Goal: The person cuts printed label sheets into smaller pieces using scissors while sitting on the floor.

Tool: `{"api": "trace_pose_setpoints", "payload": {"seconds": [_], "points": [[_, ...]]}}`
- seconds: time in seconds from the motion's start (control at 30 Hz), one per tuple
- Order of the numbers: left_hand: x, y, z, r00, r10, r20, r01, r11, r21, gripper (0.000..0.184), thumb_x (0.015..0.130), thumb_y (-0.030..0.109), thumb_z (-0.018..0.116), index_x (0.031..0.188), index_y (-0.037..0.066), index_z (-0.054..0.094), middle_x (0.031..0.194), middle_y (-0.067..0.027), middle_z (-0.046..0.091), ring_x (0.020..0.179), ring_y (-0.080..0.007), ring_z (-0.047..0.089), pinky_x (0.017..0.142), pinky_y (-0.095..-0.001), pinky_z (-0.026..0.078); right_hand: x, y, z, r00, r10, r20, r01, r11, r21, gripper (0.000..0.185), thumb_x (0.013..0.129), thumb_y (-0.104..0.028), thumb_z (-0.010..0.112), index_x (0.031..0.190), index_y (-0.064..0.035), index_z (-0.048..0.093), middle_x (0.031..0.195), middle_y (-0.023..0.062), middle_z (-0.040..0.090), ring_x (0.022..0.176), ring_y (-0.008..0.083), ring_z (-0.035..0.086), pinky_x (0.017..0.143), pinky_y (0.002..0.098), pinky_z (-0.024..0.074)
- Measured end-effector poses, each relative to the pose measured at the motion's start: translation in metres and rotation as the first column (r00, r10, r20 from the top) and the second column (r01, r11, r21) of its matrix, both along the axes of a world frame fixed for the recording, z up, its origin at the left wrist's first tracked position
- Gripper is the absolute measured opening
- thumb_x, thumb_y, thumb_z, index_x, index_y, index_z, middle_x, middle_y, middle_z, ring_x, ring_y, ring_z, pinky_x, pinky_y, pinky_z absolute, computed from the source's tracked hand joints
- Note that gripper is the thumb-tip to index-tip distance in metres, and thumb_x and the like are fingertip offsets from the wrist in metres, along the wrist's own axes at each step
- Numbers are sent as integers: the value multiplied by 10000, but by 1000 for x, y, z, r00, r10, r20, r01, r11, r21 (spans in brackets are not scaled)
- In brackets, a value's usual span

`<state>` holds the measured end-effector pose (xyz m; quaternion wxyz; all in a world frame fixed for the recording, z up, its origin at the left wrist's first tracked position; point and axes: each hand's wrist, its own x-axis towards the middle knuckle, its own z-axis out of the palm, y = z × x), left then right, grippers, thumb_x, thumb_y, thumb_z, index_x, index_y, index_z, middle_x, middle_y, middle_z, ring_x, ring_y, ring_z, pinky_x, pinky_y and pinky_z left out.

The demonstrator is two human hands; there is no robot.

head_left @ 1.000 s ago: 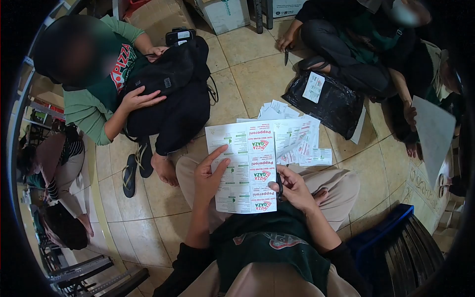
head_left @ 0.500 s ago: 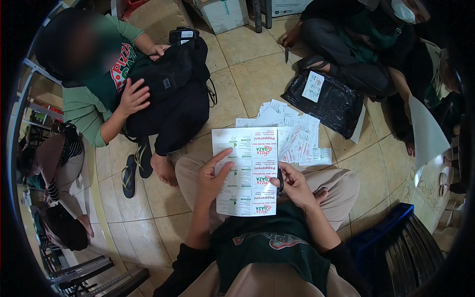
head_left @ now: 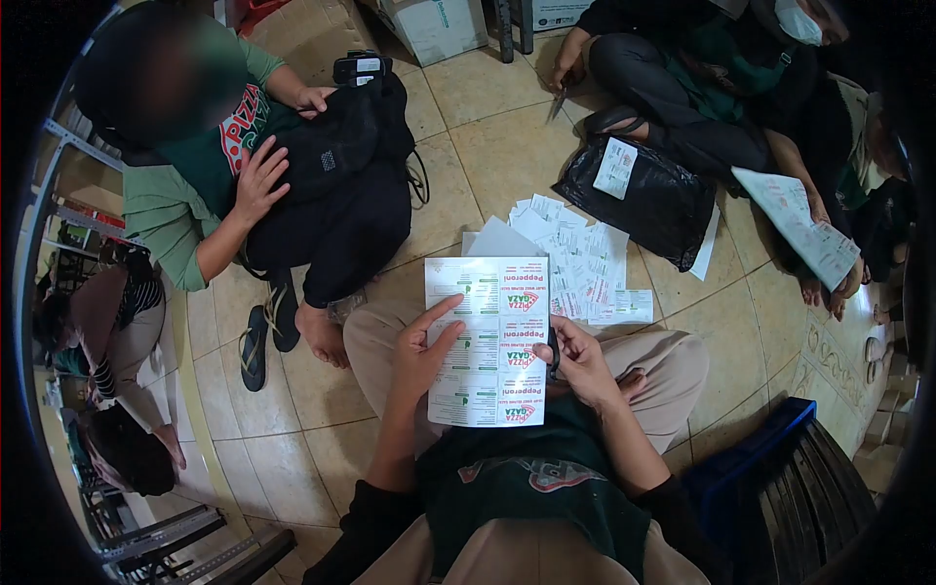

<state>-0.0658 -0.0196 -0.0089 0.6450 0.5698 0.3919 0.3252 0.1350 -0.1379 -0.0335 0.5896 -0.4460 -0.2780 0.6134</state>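
A printed sheet of Pizza Gaza Pepperoni labels (head_left: 478, 390) is held up over my lap, its print upside down to me. My left hand (head_left: 421, 343) grips its left side, thumb and index finger lying across the front. At the right edge, my right hand (head_left: 583, 363) is closed around black-handled scissors (head_left: 555, 353). The blades are mostly hidden along or behind the paper's edge, so I cannot tell whether they cut. Beyond the sheet, a loose pile of printed label papers (head_left: 590, 263) lies on the tiled floor.
A black plastic parcel (head_left: 668, 210) lies past the pile. A person with a black bag (head_left: 341, 146) sits at left, near flip-flops (head_left: 255, 346). At right, one person's hand holds scissors (head_left: 556, 105) and another's a sheet (head_left: 795, 219). A blue-edged black rack (head_left: 780, 478) stands lower right.
The label sheet has shifted slightly right in my hands, which keep their grips. At right, a co-worker's sheet has swung up and left, and another's hand with scissors has moved.
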Motion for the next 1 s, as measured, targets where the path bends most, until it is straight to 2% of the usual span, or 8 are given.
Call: {"api": "trace_pose_setpoints", "payload": {"seconds": [0.27,0.57,0.67,0.8,0.87,0.9,0.97,1.0], "points": [[-3,-1,-7,1000,-25,-18,25,1000,2,339,859,13,592,1198,13,569,1065,-56,618,881,-61,552,766,-181,441,0,2,-9,999,-36,2,36,999,-24,424,856,-112,642,1223,14,471,1020,19,590,912,59,548,790,203,440],[-3,0,-12,999,-31,-16,30,999,-41,339,863,15,588,1201,17,568,1076,-66,614,889,-64,553,771,-185,443,1,1,-15,999,-53,-15,51,996,-68,415,851,-97,643,1215,17,478,1024,24,591,895,53,549,771,201,440],[-2,-1,-12,999,-24,-23,22,998,-62,333,861,15,589,1193,16,575,1082,-64,614,906,-70,551,785,-189,442,4,1,-19,997,-80,5,80,996,-31,403,858,-93,629,1219,9,480,1012,28,588,870,55,549,766,209,440],[-18,2,-7,987,-22,-160,38,994,98,373,856,21,595,1225,26,549,1085,-54,615,931,-91,551,817,-210,440,27,-1,-41,994,-29,103,29,1000,4,384,871,-101,607,1222,-6,486,991,32,587,830,74,559,754,225,449],[-37,9,3,984,-67,-164,99,976,194,509,838,31,611,1320,44,448,1074,-68,625,977,-128,559,849,-250,438,38,9,-27,991,-119,68,121,992,-37,367,881,-115,589,1221,-17,492,974,38,586,793,96,569,732,230,456],[-47,9,7,985,-53,-165,88,973,212,509,838,31,611,1320,44,448,1074,-68,625,977,-128,559,849,-250,438,49,13,-34,983,-126,134,132,991,-32,380,878,-138,599,1224,-23,492,980,44,587,785,105,574,719,233,460],[-73,12,18,938,-10,-347,123,944,305,645,820,50,625,1393,68,329,1136,-119,601,1039,-164,558,873,-288,432,67,26,-49,977,-172,125,179,983,-49,416,871,-199,619,1229,-29,491,966,47,597,778,115,581,710,242,457],[-85,11,24,938,-4,-346,120,941,315,645,820,50,625,1393,68,329,1136,-119,601,1039,-164,558,873,-288,432,74,31,-55,972,-203,117,211,975,-64,430,869,-218,623,1230,-28,490,957,49,602,776,120,586,706,246,455]]}}
